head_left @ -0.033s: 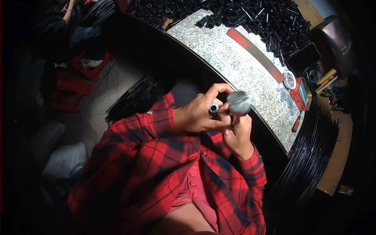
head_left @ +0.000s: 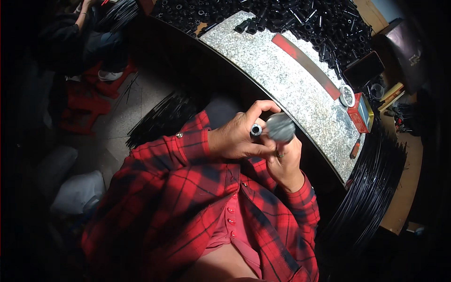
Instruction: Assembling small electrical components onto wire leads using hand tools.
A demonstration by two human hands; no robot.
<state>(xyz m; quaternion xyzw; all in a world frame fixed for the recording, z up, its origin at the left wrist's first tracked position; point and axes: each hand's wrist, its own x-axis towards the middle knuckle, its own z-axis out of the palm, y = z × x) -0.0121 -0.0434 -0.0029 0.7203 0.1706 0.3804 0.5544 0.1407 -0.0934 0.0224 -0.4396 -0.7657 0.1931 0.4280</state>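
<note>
1. Left hand (head_left: 235, 136): raised in front of the plaid shirt (head_left: 164, 188), near the counter's edge; its fingers are bent around a dark tube (head_left: 256, 129), whose pale ringed end and open bore face the camera.
2. Right hand (head_left: 287, 164): close against the left, fingers curled and holding a grey round-headed object (head_left: 280, 128); the head is blurred, and its lower part is hidden.
3. Counter (head_left: 282, 80): speckled grey surface, beyond the hands and to their right. A flat strip (head_left: 306, 65), red at both ends, lies across it.
4. Far side of the counter: a dense heap of black tubular parts (head_left: 324, 33).
5. Right end of the counter: a white round container (head_left: 347, 96) stands beside a red box (head_left: 360, 115); an orange-handled tool (head_left: 355, 148) lies nearer the edge.
6. Right of the counter: a bundle of thin dark rods (head_left: 371, 183).
7. Upper left: another person (head_left: 105, 44), partly in shadow, above red stools (head_left: 84, 112).
</note>
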